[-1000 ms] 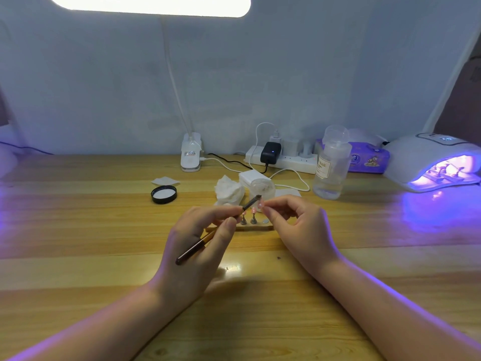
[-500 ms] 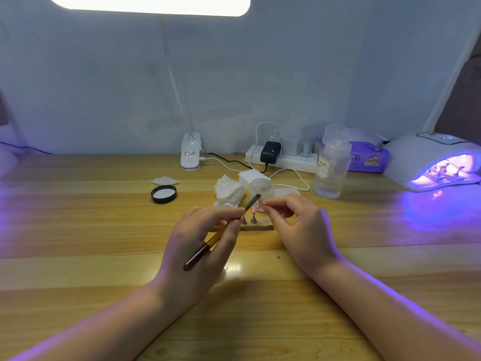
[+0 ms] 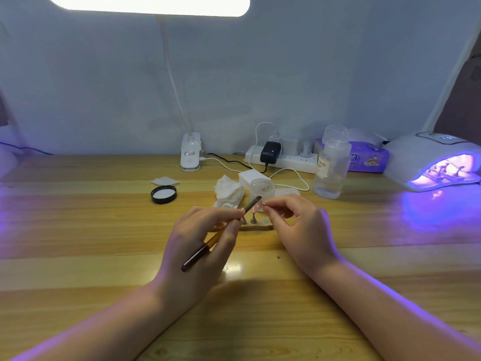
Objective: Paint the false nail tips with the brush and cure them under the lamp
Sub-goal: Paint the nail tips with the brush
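Note:
My left hand (image 3: 197, 243) grips a slim brush (image 3: 218, 235) with a dark and amber handle; its bristle end touches a small pink nail tip (image 3: 257, 204). My right hand (image 3: 299, 225) pinches the little stand under that tip. Below them lies a wooden holder (image 3: 257, 225) with two metal stands on it. At the far right the white curing lamp (image 3: 432, 157) glows violet, with several nail stands inside.
A crumpled tissue (image 3: 229, 191), a clear jar (image 3: 261, 187), a black lid (image 3: 164, 194) and a clear pump bottle (image 3: 329, 168) stand behind the hands. A power strip (image 3: 283, 158), cables, a desk lamp base (image 3: 191, 156) and a purple tissue pack (image 3: 369, 157) line the wall.
The brush handle has slid a little to the right in my left hand. Both hands stay at the same spot over the holder.

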Demonstrator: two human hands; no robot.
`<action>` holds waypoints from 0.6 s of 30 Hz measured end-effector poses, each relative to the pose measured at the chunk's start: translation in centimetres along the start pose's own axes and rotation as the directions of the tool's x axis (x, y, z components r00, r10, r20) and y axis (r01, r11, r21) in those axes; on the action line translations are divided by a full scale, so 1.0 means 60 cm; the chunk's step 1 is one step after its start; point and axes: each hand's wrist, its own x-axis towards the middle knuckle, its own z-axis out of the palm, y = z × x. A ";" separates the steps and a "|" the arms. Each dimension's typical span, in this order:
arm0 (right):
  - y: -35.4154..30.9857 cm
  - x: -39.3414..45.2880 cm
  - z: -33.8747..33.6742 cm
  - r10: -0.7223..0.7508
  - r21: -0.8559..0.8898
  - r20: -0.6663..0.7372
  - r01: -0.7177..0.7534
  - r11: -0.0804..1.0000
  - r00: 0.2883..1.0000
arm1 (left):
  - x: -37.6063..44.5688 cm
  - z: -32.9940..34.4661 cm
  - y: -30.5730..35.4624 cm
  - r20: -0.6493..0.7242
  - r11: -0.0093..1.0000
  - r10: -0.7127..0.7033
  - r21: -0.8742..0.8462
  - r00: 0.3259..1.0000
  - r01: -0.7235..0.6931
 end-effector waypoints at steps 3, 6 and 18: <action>-0.001 0.000 0.000 -0.001 -0.002 -0.001 0.001 1.000 1.000 | 0.001 0.000 -0.001 0.023 0.999 0.047 0.018 0.999 -0.048; -0.002 0.000 -0.001 0.003 -0.001 -0.013 -0.003 1.000 1.000 | 0.000 -0.002 -0.003 0.042 0.999 0.035 0.006 0.999 -0.035; -0.003 0.001 -0.001 0.049 0.050 0.010 -0.049 0.998 0.999 | -0.002 -0.003 -0.006 0.041 0.999 -0.037 -0.024 0.998 0.038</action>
